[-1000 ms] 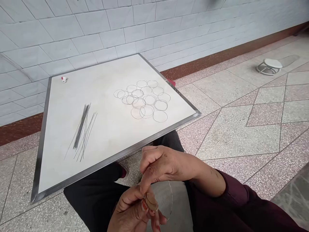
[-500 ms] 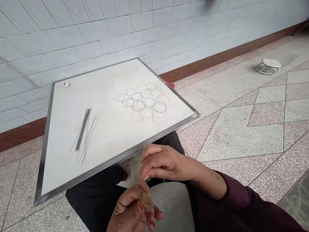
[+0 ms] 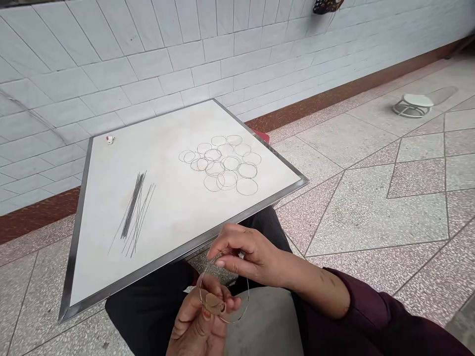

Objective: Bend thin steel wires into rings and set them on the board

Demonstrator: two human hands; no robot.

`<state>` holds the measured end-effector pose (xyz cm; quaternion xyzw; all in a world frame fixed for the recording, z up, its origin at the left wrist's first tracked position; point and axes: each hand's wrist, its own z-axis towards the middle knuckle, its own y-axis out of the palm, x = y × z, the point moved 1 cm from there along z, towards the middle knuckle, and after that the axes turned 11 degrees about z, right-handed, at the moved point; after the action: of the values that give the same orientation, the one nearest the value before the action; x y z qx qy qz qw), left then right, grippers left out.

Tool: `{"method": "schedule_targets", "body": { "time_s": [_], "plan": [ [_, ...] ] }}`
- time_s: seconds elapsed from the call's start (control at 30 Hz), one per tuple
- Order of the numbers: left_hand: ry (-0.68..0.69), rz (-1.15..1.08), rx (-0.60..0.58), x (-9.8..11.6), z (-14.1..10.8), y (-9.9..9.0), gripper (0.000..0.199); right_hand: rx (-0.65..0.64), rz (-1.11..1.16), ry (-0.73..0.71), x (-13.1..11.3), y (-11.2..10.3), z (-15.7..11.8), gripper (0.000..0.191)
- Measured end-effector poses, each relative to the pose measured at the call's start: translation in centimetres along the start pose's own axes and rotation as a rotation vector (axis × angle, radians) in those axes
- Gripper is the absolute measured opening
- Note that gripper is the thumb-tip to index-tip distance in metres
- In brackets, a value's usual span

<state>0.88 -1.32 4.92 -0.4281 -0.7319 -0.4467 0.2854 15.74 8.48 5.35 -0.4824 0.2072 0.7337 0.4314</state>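
A thin wire ring (image 3: 248, 291) stands upright between my hands, above my lap. My left hand (image 3: 200, 316) is closed on its lower left side, thumb and fingers pinching the wire. By that thumb sits a small tan piece (image 3: 214, 303), perhaps a finger wrap; its kind is unclear. My right hand (image 3: 248, 252) reaches in from the right, with thumb and curled forefinger around the ring's top. Beyond my hands, several wire rings (image 3: 247, 186) lie overlapping on the white table (image 3: 178, 198). Left of them is a loose bundle of straight wires (image 3: 133, 205).
A small white and red object (image 3: 110, 140) rests near the table's far left corner. The metal-edged table stands close to a tiled wall (image 3: 148, 64). A low white stool (image 3: 417, 101) is on the floor at the far right.
My right thumb and fingers have shifted slightly left along the wire, and the ring now shows more fully. My left hand has turned a little. The view has tilted slightly upward.
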Motion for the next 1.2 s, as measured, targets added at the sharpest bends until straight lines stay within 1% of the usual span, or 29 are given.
{"method": "schedule_targets", "body": {
  "time_s": [0.1,0.2,0.27,0.4,0.5,0.57,0.63,0.67,0.73,0.77,0.8,0.83,0.87,0.93,1.0,1.07,1.2],
  "plan": [
    [0.037,0.023,0.038,0.1,0.0,-0.2,0.023,0.039,-0.022,0.007,0.0,0.3,-0.1,0.014],
    [0.066,0.039,0.027,0.1,0.2,-0.5,0.021,0.089,-0.056,0.015,0.1,0.5,-0.3,0.013],
    [0.060,0.060,0.005,0.0,0.3,-0.7,0.019,0.070,-0.081,0.009,0.1,0.4,-0.3,0.014],
    [0.004,0.083,0.003,-0.4,0.6,-0.9,0.015,-0.014,-0.062,-0.025,0.4,0.4,-0.1,0.018],
    [0.016,0.086,-0.057,-0.5,0.7,-0.9,0.013,-0.004,-0.029,-0.046,0.8,0.5,0.0,0.021],
    [0.019,0.074,-0.060,-0.5,0.8,-1.0,0.012,0.027,0.008,-0.023,1.1,0.6,0.1,0.020],
    [0.014,0.039,-0.003,-0.5,1.0,-1.1,0.013,0.090,0.136,0.074,1.6,0.6,0.0,0.015],
    [0.022,0.010,0.033,-0.4,1.1,-1.1,0.015,0.129,0.261,0.146,1.8,0.6,0.0,0.016],
    [0.055,-0.062,0.102,-0.2,1.4,-1.2,0.016,0.173,0.610,0.314,2.5,0.7,-0.4,0.028],
    [0.074,-0.099,0.129,-0.1,1.5,-1.2,0.016,0.160,0.792,0.392,2.8,0.9,-0.6,0.033],
    [0.088,-0.128,0.154,0.0,1.6,-1.3,0.016,0.111,0.934,0.458,3.1,1.3,-0.8,0.037],
    [0.095,-0.150,0.178,0.1,1.7,-1.4,0.016,0.038,1.033,0.491,3.4,1.7,-1.1,0.041],
    [0.096,-0.163,0.198,0.1,1.7,-1.4,0.017,-0.040,1.079,0.515,3.6,2.1,-1.3,0.043],
    [0.088,-0.172,0.230,0.1,1.8,-1.5,0.020,-0.117,1.070,0.539,3.8,3.1,-1.6,0.042],
    [0.079,-0.173,0.249,0.1,1.7,-1.5,0.021,-0.111,1.032,0.534,4.0,4.0,-1.8,0.035],
    [0.073,-0.167,0.252,0.2,1.6,-1.4,0.020,-0.067,1.011,0.520,4.1,4.6,-1.7,0.031],
    [0.061,-0.162,0.224,0.3,1.6,-1.3,0.020,0.000,1.017,0.442,3.9,4.8,-1.5,0.025]
  ]
}}
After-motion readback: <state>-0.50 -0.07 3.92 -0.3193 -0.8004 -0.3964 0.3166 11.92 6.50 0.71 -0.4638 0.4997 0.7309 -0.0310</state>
